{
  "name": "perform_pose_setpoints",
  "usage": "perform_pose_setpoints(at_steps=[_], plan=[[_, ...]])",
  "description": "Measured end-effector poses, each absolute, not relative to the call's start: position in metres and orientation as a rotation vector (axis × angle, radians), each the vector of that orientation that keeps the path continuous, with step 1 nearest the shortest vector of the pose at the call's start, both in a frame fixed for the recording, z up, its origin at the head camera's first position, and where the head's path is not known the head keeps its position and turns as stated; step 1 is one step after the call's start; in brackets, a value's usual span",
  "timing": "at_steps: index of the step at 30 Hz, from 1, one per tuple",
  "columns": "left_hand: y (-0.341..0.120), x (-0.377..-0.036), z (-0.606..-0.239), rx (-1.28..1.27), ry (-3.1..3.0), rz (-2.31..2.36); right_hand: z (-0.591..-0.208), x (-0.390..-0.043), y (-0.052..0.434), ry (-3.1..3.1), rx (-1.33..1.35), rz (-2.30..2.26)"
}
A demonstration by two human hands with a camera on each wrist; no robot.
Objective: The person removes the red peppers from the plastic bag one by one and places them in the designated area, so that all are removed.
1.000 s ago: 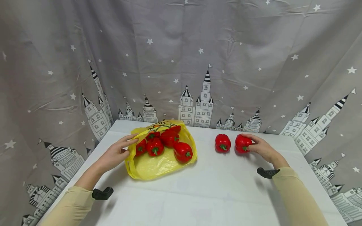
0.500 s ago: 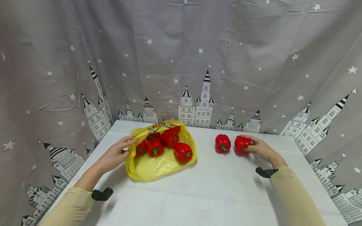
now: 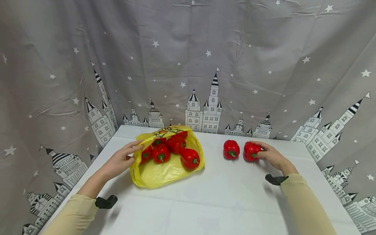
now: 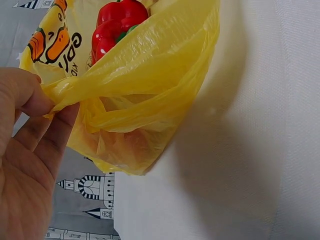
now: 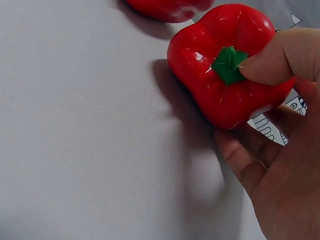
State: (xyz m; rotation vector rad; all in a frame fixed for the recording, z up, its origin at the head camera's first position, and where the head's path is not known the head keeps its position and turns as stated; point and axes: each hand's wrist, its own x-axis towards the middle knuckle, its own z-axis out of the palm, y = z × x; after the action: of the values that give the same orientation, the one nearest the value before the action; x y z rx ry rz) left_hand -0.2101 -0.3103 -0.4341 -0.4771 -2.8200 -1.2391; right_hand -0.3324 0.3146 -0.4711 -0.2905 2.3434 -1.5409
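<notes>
while a grey castle-print curtain (image 3: 188, 49) hangs at the back, the white worktop (image 3: 205, 202) spreads out in front. over on its left lies a yellow bag (image 3: 158, 178). left grip (image 3: 118, 163) is pinching the bag, right grip (image 3: 273, 156) is wrapped round a red pepper (image 3: 251, 151) at the right, just beside a loose pepper (image 3: 231, 149). more red peppers (image 3: 161, 152) sit in the bag. held one's green stem (image 5: 229, 65) faces the wrist cam.
</notes>
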Motion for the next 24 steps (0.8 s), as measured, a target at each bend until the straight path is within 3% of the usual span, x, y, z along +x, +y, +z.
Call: perform_pose_setpoints(at_steps=[24], plan=[[-0.3094, -0.2103, -0.4343, -0.474, -2.826, -1.265, -0.4721, -0.3326, 0.3159, 2.329, -0.261, -1.554]])
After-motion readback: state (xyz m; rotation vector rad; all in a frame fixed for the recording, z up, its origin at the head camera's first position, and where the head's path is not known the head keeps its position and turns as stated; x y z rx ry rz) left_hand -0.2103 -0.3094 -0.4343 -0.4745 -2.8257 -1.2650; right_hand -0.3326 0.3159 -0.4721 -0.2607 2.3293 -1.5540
